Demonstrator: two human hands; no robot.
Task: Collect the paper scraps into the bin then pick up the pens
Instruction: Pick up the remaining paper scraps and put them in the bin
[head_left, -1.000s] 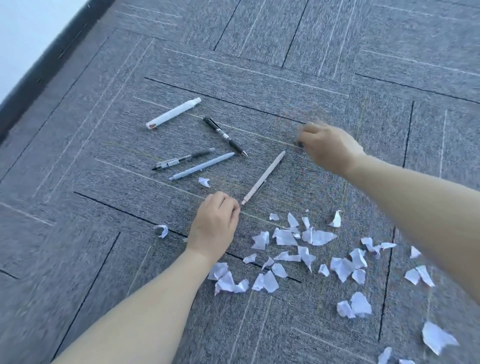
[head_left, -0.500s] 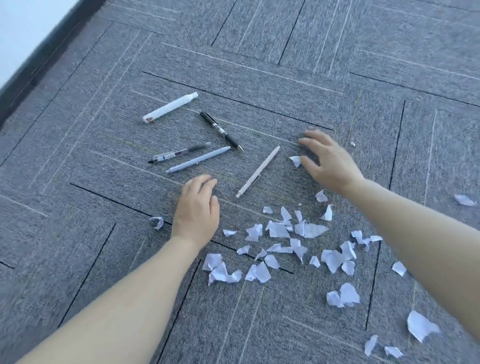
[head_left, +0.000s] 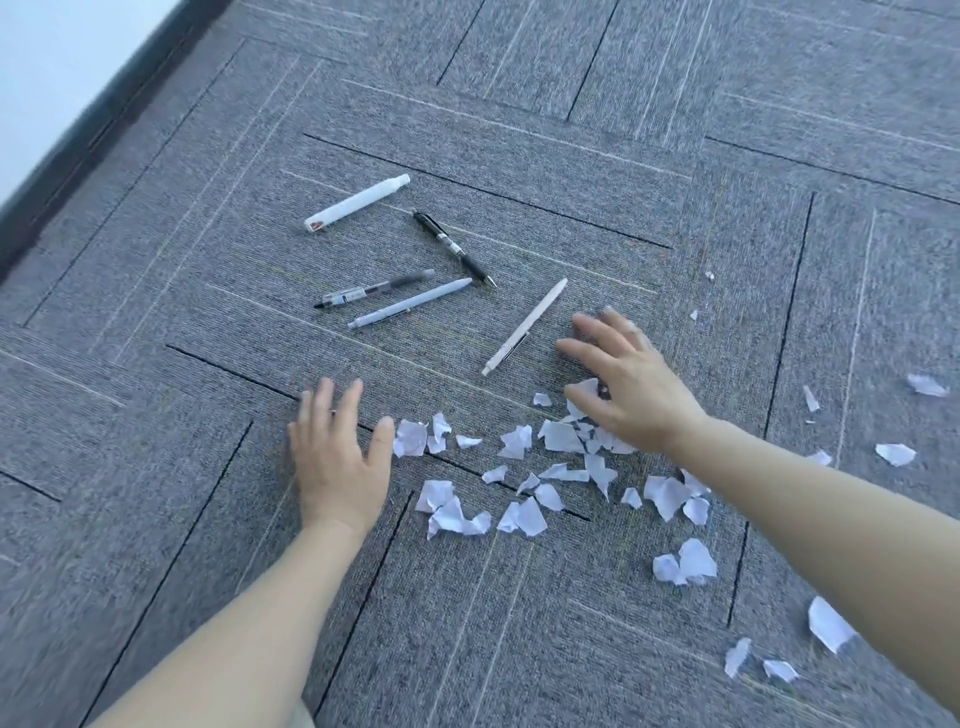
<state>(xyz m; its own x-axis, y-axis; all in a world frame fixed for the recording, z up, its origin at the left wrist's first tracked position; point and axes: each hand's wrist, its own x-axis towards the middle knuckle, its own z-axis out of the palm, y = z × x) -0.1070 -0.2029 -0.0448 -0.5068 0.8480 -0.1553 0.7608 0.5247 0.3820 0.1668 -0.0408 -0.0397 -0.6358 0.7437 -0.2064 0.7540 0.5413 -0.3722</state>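
Several white paper scraps lie scattered on the grey carpet between and to the right of my hands. My left hand lies flat, fingers apart, its thumb touching the leftmost scrap. My right hand is spread palm-down over the scraps' far edge, with some scraps under it. Beyond the hands lie several pens: a beige pen just left of my right hand, a light blue pen, a clear black-tipped pen, a black pen and a white marker. No bin is in view.
Stray scraps lie far right and near right. A dark skirting board and pale wall run along the upper left. Grey carpet tiles cover the floor.
Both hands have slid back toward me across the carpet, dragging scraps inward. The left hand opened flat from a fist; the right hand moved from the far side down onto the scraps.
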